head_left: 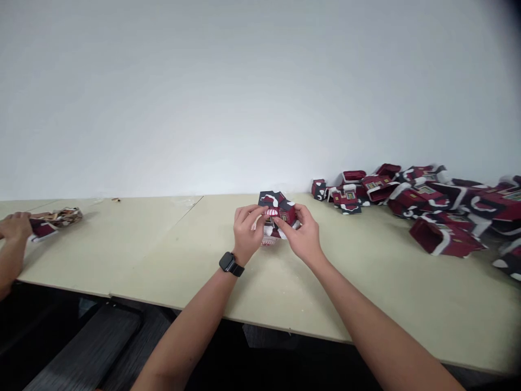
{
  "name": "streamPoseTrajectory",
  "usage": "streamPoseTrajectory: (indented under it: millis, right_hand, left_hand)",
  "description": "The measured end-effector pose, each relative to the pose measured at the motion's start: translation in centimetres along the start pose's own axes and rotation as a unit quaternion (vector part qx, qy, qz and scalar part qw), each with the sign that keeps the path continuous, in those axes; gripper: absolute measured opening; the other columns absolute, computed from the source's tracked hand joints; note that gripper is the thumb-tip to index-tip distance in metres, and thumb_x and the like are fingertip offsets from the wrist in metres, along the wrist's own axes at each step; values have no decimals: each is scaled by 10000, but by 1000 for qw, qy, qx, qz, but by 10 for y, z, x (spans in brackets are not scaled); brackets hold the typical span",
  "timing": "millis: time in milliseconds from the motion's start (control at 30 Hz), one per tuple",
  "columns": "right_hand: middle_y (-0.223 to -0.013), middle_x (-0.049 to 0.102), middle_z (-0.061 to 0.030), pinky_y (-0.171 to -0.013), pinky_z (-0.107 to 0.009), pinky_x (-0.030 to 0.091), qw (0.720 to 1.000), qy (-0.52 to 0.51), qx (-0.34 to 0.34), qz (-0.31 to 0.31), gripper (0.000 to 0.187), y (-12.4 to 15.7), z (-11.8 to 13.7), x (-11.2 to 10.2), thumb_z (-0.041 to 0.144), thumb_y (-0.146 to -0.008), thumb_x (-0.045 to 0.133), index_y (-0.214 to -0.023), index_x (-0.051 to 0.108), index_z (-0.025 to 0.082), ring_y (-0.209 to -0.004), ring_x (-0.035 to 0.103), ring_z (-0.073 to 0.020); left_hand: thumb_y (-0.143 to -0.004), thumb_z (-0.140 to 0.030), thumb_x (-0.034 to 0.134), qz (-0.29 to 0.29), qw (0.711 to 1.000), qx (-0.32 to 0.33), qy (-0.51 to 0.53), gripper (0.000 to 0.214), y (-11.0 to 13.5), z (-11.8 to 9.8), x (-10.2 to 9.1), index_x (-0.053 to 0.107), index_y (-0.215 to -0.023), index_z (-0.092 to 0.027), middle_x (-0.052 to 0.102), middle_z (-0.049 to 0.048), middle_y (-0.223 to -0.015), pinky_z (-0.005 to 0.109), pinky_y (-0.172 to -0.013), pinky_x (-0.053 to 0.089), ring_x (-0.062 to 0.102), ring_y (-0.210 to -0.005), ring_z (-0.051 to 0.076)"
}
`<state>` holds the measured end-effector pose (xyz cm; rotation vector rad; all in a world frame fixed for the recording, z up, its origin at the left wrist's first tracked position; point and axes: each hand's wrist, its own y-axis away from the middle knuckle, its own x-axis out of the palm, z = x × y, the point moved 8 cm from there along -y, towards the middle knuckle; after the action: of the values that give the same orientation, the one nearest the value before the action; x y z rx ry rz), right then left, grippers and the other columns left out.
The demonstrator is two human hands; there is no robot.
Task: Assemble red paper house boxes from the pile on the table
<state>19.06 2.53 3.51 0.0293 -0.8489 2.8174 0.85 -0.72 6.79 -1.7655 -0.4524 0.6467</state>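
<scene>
Above the middle of the table, my right hand (306,234) grips a small model house (287,215) by its right side. The house has dark red walls, yellow windows and a black roof edged in white, like snow. My left hand (246,231), with a black watch on its wrist, is closed at the front of the house. Between its fingertips is a small red-and-white striped piece (271,213), touching or very near the house wall. Just below the house, partly hidden by my hands, more striped pieces (268,242) lie on the table, perhaps in a clear container.
Many similar model houses (445,237) lie piled along the right side of the table (163,255). At the far left, another person's hand (16,227) is at a dark red house, beside a heap of small brown and tan pieces (67,216). A pale wall stands behind.
</scene>
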Motion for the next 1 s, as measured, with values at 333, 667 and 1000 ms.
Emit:
streamPoseTrajectory:
  millis: [333,667,1000]
  right_hand:
    - [-1176,759,-86,-970,-439,567,987,-120,59,83,578,-1,-14,14,564,-742,917,-1143,648,248,-1077,707,-286]
    - [-1150,773,-67,-959,-439,587,982,-137,93,90,636,1,-14,18,591,-722,926,-1185,635,267,-1068,722,-280]
    - [-1137,765,-59,-930,-404,565,986,-116,75,94,536,3,-4,17,578,-776,888,-1141,657,261,-1043,711,-267]
  left_hand:
    - [-977,-626,670,115,887,-294,336,585,21,37,43,624,-1346,-174,704,143,-1345,418,-1090,492,648,-1236,294]
    - [-964,-626,689,115,907,-263,308,561,18,28,37,623,-1274,-163,734,124,-1218,377,-981,534,675,-1088,260]
    - [-996,-640,634,119,912,-261,293,533,17,27,35,622,-1251,-172,744,121,-1213,381,-997,521,684,-1102,263]
